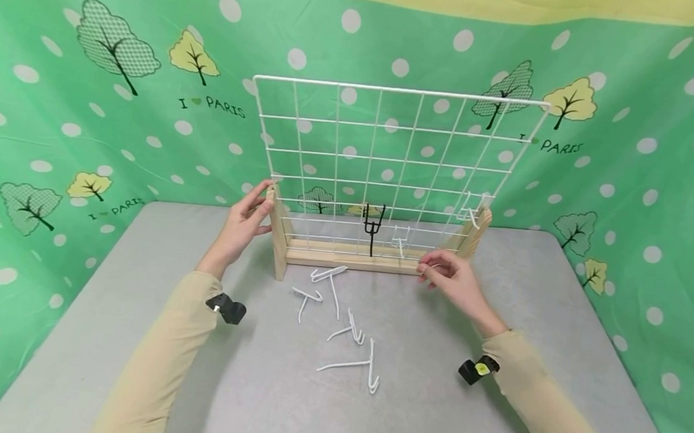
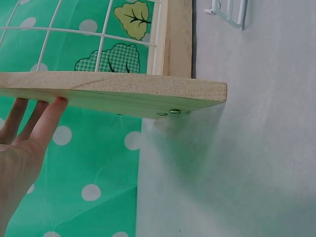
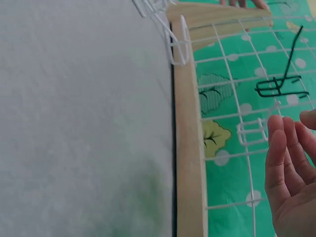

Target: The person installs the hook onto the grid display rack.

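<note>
A white wire grid panel [image 1: 391,159] stands upright in a wooden stand [image 1: 349,262]. My left hand [image 1: 239,225] touches the outer face of the stand's left side piece [image 2: 123,84] with straight fingers; its thumb is hidden in the left wrist view. A white double-bar hook [image 1: 400,240] hangs low on the grid. My right hand [image 1: 449,279] is just right of that hook, thumb and fingertips slightly apart with nothing between them. To the left of the white hook hangs a black hook [image 1: 373,228]. Another white hook [image 1: 471,215] is on the grid's right edge.
Several loose white hooks, among them one near the stand [image 1: 330,276] and one closer to me [image 1: 370,364], lie on the grey table [image 1: 460,416]. Behind the stand hangs a green dotted cloth [image 1: 218,145]. Small cameras are strapped to both wrists.
</note>
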The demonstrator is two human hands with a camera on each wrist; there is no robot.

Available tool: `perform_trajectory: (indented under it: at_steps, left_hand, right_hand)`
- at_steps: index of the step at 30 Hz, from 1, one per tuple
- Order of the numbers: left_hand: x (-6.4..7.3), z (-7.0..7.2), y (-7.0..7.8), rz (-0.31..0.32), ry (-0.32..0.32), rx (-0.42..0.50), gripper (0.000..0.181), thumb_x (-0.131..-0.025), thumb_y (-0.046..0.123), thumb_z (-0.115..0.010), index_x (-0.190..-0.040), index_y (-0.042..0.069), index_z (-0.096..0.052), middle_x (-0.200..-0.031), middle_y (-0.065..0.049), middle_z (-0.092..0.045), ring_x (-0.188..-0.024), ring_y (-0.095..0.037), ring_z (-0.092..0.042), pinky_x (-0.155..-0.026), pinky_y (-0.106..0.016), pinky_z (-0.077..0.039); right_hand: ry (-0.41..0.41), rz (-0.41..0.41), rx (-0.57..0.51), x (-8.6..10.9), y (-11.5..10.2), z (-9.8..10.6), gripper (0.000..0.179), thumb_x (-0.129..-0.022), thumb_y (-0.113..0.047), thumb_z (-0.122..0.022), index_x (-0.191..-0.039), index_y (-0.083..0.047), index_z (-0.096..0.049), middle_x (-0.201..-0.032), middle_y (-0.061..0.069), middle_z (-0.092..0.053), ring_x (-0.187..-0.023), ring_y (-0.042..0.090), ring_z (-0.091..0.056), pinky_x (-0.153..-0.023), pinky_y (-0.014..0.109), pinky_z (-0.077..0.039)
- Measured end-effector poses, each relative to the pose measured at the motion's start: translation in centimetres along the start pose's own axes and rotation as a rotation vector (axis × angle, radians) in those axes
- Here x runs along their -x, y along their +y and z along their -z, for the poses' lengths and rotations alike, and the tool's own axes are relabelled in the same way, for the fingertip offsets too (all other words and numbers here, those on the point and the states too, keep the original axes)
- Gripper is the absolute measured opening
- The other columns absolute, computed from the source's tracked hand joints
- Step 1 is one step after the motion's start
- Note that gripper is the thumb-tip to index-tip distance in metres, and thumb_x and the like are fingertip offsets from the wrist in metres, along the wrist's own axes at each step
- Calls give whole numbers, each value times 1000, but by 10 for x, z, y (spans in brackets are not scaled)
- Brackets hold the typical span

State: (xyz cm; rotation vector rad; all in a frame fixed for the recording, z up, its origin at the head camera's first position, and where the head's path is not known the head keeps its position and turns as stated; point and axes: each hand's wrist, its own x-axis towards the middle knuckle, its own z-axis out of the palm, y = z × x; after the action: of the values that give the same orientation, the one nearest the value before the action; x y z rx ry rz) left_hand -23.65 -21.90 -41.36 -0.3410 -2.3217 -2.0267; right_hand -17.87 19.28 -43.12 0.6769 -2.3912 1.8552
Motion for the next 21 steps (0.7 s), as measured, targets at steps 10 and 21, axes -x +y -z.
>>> perform_trajectory:
  at_steps: [10,21]
  left_hand:
    - [10,-7,26,25,-9,-1,51,-104,17,-44,-152,10,-28,-141,-28,-37,-130,-41,-38,-94,-49,-49]
    - [1,0,4,22,1,22,52,-104,21,-45,-153,15,-28,-141,-26,-37,-129,-41,-38,-89,-40,-54]
  right_hand:
    - [-228,6,72,10,25,-29,13,-88,5,-64,-101,9,-64,-91,21,-66,-75,29,-64,-63,29,-58]
    - [-492,-34,178,22,23,-57,10,-90,-3,-67,-99,0,-68,-92,7,-67,-83,17,-61,-70,29,-57]
